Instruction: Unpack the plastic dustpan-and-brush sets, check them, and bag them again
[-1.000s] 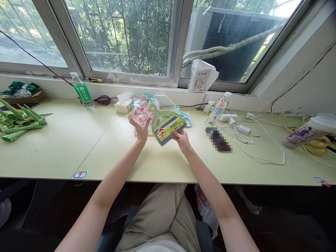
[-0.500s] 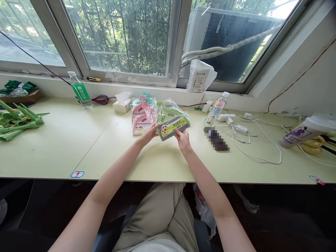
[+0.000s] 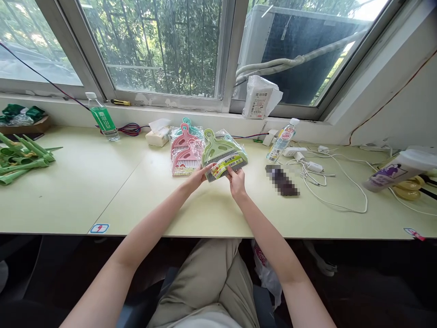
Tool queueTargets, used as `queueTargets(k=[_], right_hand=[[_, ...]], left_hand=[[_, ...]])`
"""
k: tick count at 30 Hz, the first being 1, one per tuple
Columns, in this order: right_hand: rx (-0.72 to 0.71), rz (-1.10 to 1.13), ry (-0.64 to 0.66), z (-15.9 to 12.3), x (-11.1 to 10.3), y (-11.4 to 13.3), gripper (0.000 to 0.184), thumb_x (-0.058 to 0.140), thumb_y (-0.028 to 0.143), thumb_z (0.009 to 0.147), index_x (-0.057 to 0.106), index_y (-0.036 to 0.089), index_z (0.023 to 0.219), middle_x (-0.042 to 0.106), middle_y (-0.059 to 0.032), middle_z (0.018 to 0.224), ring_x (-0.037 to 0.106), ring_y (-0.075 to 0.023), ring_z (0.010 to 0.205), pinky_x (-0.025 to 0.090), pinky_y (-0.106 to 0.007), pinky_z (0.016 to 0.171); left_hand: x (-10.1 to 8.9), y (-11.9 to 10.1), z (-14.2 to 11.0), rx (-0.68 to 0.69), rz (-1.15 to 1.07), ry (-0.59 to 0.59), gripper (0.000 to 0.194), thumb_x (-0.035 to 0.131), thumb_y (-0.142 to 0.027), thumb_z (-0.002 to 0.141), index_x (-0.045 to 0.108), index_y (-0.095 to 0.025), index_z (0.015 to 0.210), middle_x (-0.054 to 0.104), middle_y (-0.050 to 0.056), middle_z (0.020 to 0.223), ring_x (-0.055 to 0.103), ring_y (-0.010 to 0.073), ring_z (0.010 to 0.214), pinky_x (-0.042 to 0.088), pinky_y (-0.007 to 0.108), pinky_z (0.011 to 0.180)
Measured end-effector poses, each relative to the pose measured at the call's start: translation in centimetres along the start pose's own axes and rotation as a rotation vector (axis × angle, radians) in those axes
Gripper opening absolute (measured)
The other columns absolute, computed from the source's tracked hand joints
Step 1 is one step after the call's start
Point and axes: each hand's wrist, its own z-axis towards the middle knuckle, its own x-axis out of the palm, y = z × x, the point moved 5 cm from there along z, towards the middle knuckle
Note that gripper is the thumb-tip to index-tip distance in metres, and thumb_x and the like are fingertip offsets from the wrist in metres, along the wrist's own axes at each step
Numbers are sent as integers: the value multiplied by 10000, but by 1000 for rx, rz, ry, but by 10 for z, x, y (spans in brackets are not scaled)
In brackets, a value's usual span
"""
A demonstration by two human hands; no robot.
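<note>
Left hand (image 3: pixel 200 176) and right hand (image 3: pixel 236 180) grip the green dustpan (image 3: pixel 221 150) at its near edge, handle (image 3: pixel 210 138) pointing away, slightly leftward.

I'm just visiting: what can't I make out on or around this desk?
In the head view:
- Some fingers of the left hand and right hand: hidden behind the green dustpan set.
- Teal dustpan set: mostly hidden by the pink dustpan set.
- Dark object: pixelated.
- Green cones: cut off by the left edge.
- White packet: print too small.
</note>
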Motion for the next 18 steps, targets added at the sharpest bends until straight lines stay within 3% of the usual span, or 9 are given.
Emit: queueTargets(k=[4,9,14,18], right_hand=[[19,32,-12,-3,3,-1,302,753,294,705,578,202,933,704,-58,1098,665,-223,1065,575,-379,928],[48,70,-9,-5,6,0,251,728,242,723,573,214,918,710,-44,1072,661,-209,1086,565,-367,960],[96,123,-34,-5,5,0,239,724,179,721,586,199,914,722,-28,1012,679,-192,1040,559,-366,973],[105,169,-46,-5,4,1,232,710,134,721,592,199,910,729,-5,951,697,-160,963,571,-329,942]], left_hand=[[5,-6,-4,143,152,-68,717,815,-324,657,536,-206,1306,667,92,1192,605,256,1139,460,389,987],[0,-4,-3,192,159,-224,616,683,-261,748,486,-216,1329,642,76,1223,565,243,1184,429,375,1022],[0,-4,-3,167,136,-171,688,711,-293,724,446,-246,1357,613,64,1279,562,256,1187,472,375,967],[2,1,-3,69,27,-107,663,717,-443,749,467,-260,1336,626,66,1260,612,262,1117,535,360,834]])
